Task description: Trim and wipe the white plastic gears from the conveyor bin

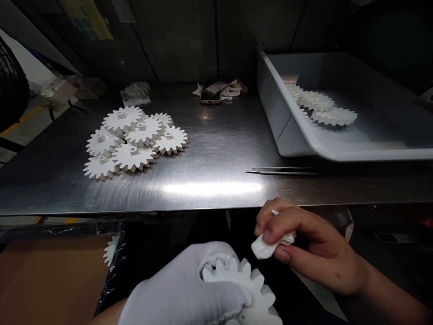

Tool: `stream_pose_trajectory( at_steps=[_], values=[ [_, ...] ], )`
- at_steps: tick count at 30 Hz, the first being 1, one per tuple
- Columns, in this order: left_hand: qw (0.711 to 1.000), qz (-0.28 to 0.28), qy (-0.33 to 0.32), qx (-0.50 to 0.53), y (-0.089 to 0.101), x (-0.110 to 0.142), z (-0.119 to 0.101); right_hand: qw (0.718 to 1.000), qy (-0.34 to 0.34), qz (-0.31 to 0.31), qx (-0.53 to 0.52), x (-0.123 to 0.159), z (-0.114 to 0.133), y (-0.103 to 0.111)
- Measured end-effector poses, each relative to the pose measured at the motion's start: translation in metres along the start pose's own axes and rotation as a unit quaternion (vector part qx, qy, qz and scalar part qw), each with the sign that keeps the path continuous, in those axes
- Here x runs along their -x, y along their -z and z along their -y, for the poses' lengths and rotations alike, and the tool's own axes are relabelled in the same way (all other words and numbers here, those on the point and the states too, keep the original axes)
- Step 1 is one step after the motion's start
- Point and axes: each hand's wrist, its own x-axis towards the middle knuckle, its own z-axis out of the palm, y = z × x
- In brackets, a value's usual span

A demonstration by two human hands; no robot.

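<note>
A white toothed gear (262, 301) is gripped in my left hand (189, 286), which wears a white glove. The thumb lies across the gear's face, and its lower part runs out of view. My bare right hand (314, 246) pinches a crumpled white cloth or tissue (267, 247) between thumb and fingers. This wad is just above and to the right of the gear's teeth, apart from them. Both hands are in front of the metal table's near edge.
Several white gears (133, 155) lie heaped on the metal table (216, 149). Tweezers (282, 171) rest near its front edge. A large grey bin (297, 135) at right holds more gears (333, 116). At the back are a phone (211, 95) and gloves (233, 90). A cardboard-covered box (50, 275) stands lower left.
</note>
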Motion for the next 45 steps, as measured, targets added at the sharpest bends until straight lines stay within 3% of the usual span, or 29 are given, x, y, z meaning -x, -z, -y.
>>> stream_pose_trajectory(
  at_steps=[5, 9, 12, 16, 20, 24, 34, 40, 45],
  values=[
    [0.999, -0.022, -0.033, 0.016, -0.002, 0.001, 0.001, 0.993, 0.102, 0.062, 0.008, -0.005, 0.002, -0.002],
    [0.998, 0.003, -0.02, 0.058, -0.001, 0.001, 0.004, 0.985, 0.066, 0.121, 0.103, -0.001, -0.004, 0.003],
    [0.997, -0.023, -0.022, 0.065, -0.001, 0.0, 0.008, 0.989, 0.015, 0.089, 0.12, 0.006, -0.007, 0.007],
    [0.996, -0.055, -0.038, 0.065, -0.001, -0.001, 0.014, 0.998, 0.031, 0.007, 0.045, 0.007, 0.0, 0.006],
    [0.995, -0.052, -0.053, 0.067, 0.001, -0.002, 0.016, 0.998, 0.038, 0.045, 0.013, 0.001, 0.007, 0.001],
    [0.994, -0.06, -0.042, 0.079, 0.002, -0.002, 0.02, 0.994, 0.004, 0.077, 0.078, 0.004, 0.003, 0.001],
    [0.991, -0.034, -0.063, 0.115, 0.004, -0.005, 0.025, 0.995, 0.065, -0.017, 0.071, 0.007, 0.004, 0.001],
    [0.986, -0.054, -0.07, 0.142, 0.001, -0.008, 0.03, 0.985, 0.132, 0.054, 0.101, 0.011, 0.007, -0.007],
    [0.978, -0.085, -0.098, 0.163, 0.001, -0.008, 0.036, 0.971, 0.052, 0.093, 0.213, 0.017, -0.004, -0.005]
  ],
)
